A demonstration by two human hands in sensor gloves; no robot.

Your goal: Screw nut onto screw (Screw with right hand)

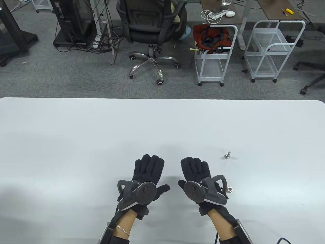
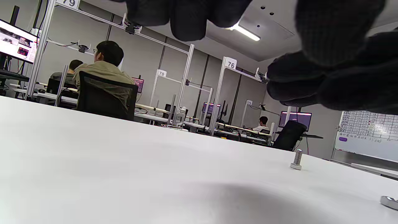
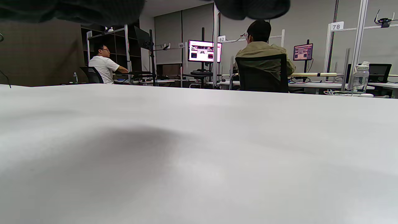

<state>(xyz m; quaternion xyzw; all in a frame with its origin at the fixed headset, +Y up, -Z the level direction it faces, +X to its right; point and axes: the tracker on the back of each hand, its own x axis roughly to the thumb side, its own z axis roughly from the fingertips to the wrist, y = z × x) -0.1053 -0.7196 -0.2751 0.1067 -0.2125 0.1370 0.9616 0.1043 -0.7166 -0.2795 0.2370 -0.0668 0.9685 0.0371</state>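
Both my hands hover empty, fingers loosely out — so I'd send my left hand [image 1: 148,175] to the upright screw [image 1: 227,154] on the table [image 1: 76,132] and my right hand [image 1: 196,175] to the nut [image 1: 229,189] just beside it, gripping its flats squarely.

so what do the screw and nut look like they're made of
Screw: looks like bare silvery metal, probably steel, with a bright sheen on its threaded shank, standing head-down. Nut: same pale, shiny grey, likely plain metal too. Plating cannot be told.
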